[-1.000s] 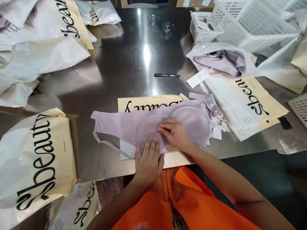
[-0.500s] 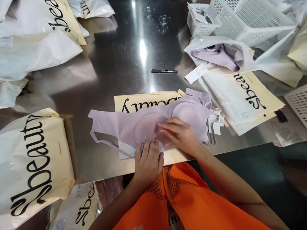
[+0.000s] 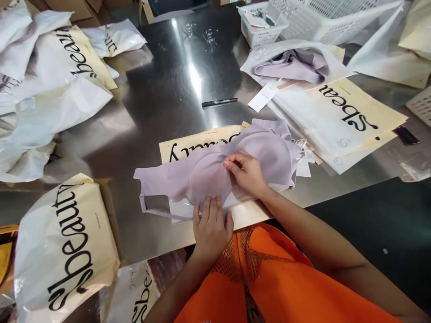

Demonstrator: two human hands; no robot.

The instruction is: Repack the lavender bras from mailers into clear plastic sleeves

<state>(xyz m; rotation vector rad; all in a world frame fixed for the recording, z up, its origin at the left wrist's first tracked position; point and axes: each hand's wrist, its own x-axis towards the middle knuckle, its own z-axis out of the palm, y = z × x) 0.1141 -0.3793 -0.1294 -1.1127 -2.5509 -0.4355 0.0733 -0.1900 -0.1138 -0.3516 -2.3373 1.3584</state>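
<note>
A lilac bra [image 3: 208, 175] lies spread out on the metal table, over a cream printed bag [image 3: 198, 137]. My right hand [image 3: 247, 172] pinches its fabric between thumb and fingertips, near the middle between the two cups. Flat on the lower edge of the nearer left cup rests my left hand [image 3: 212, 224], fingers stretched out. White tags [image 3: 304, 167] hang at the bra's right end. One strap loops out at its lower left.
A black pen [image 3: 219, 102] lies beyond the bra. Printed bags [image 3: 343, 110] and an opened bag of lilac garments [image 3: 292, 67] are at right, white baskets [image 3: 264, 27] behind. A full "Sbeauty" bag [image 3: 72, 242] stands at left, with several more bags [image 3: 67, 105] beyond.
My right hand has closed its fingertips on the bra's fabric, which now puckers there. My left hand stays on the lower edge. The camera view has shifted and tilted somewhat.
</note>
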